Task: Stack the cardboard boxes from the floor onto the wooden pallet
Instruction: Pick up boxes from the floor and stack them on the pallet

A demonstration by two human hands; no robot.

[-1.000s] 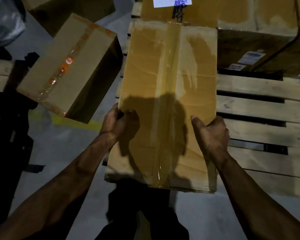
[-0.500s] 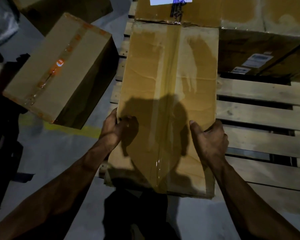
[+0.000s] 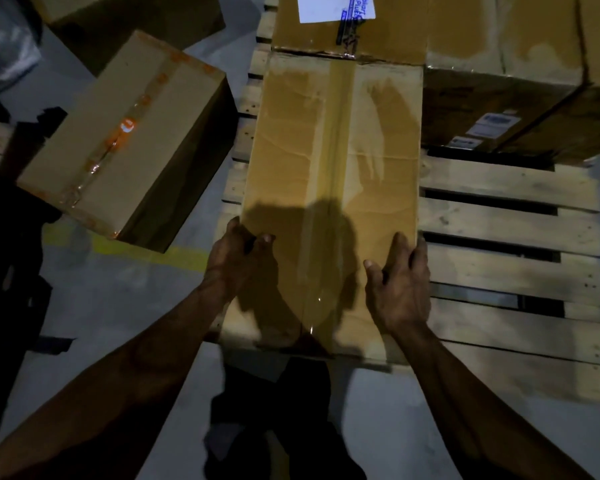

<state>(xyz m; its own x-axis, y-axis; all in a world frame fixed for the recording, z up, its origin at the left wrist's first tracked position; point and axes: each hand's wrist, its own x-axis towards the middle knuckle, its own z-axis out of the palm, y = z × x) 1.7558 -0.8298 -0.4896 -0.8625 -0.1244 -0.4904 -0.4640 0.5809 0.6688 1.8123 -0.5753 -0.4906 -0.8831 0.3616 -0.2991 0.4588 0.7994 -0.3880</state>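
From the head camera, a long taped box (image 3: 329, 188) lies on the left end of the wooden pallet (image 3: 510, 230), its far end touching a labelled box (image 3: 347, 32) behind it and its near end reaching the pallet's front edge. The left hand (image 3: 234, 261) grips the box's left top edge, thumb on top and fingers curled down over the side. The right hand (image 3: 400, 289) rests on the right top edge with its fingers fairly straight, thumb lying on the top face, not closed around the cardboard. To the right on the pallet stands a large box (image 3: 506, 81) with small labels on its side. Left of the pallet, a box with orange-marked tape (image 3: 125, 140) sits tilted over the grey floor (image 3: 125, 299), near a yellow line (image 3: 146, 252). Another box (image 3: 132, 26) shows at top left.
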